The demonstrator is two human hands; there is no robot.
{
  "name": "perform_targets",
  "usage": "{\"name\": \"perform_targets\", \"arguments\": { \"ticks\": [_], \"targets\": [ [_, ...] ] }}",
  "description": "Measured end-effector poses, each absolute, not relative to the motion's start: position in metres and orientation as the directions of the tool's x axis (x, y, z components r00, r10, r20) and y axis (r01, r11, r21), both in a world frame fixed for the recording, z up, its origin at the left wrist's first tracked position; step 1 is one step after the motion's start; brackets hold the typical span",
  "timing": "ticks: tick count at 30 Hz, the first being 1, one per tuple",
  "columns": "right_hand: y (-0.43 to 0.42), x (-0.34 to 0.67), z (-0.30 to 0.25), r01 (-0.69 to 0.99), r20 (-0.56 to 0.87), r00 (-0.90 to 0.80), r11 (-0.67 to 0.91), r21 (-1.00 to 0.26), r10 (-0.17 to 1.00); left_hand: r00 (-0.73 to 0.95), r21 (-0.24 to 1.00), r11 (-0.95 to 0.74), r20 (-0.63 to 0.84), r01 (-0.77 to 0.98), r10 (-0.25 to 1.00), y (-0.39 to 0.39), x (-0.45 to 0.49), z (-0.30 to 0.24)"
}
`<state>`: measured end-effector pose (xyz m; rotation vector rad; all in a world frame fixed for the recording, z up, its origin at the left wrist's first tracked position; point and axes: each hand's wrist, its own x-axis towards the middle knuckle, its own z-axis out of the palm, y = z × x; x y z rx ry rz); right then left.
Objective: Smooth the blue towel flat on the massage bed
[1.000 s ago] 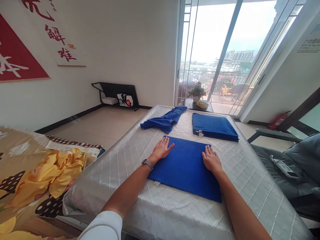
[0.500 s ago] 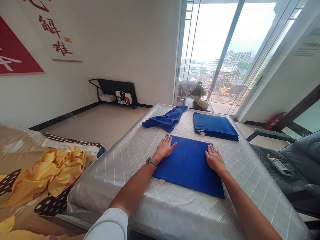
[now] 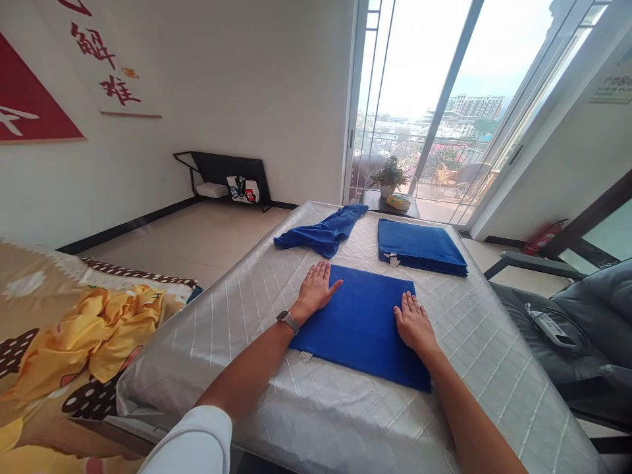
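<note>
A folded blue towel (image 3: 363, 322) lies flat in front of me, a small white tag showing at its near left edge. My left hand (image 3: 316, 288) rests flat along the towel's left edge, fingers stretched forward and thumb out over the cloth. On the right edge lies my right hand (image 3: 413, 321), also flat with its fingers extended. Beyond it sits a stack of folded blue towels (image 3: 419, 245) with white tags at the near corner. A crumpled blue towel (image 3: 326, 232) lies to the far left. All rest on a silvery quilted mattress (image 3: 237, 316).
A bed with a yellow patterned cloth (image 3: 99, 329) is at the left. On the right stands a dark armchair (image 3: 533, 263) holding a white power strip (image 3: 553, 327). A small table with a potted plant (image 3: 388, 176) is beyond the mattress, before the glass door.
The view has shifted slightly, so the towels and mattress appear a little further left. Both hands stay flat on the folded towel's side edges.
</note>
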<state>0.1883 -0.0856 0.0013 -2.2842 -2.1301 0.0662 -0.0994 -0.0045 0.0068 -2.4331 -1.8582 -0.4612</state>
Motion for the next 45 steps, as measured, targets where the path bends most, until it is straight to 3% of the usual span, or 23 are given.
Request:
{"name": "perform_targets", "arguments": {
  "ticks": [4, 7, 10, 16, 28, 38, 45],
  "targets": [
    [-0.087, 0.187, 0.004, 0.996, -0.015, 0.068, -0.069, -0.057, 0.998, 0.437, 0.161, -0.477, 0.229, 0.864, 0.870, -0.031, -0.063, 0.017],
    [-0.088, 0.187, 0.004, 0.996, -0.004, 0.060, -0.060, -0.064, 0.998, 0.660, 0.150, -0.692, 0.213, 0.707, 0.721, -0.056, -0.014, 0.021],
    [-0.091, 0.189, 0.004, 0.999, -0.018, 0.035, -0.035, -0.041, 0.999, 0.741, 0.163, -0.779, 0.243, 0.605, 0.626, -0.071, 0.033, 0.020],
    [-0.092, 0.188, 0.007, 0.999, -0.021, 0.041, -0.042, -0.035, 0.999, 0.688, 0.231, -0.703, 0.156, 0.672, 0.709, -0.061, 0.050, 0.007],
    [-0.090, 0.185, 0.009, 0.996, -0.019, 0.071, -0.072, -0.054, 0.997, 0.419, 0.171, -0.424, 0.069, 0.889, 0.906, -0.043, -0.110, 0.001],
    [-0.087, 0.186, 0.004, 0.997, 0.015, 0.077, -0.077, 0.006, 0.997, 0.383, 0.166, -0.400, 0.125, 0.901, 0.915, -0.044, -0.116, -0.006],
    [-0.108, 0.181, 0.013, 0.991, 0.085, 0.040, -0.050, 0.124, 0.996, 0.381, 0.193, -0.398, 0.124, 0.897, 0.916, -0.043, -0.117, -0.004]
  ]
}}
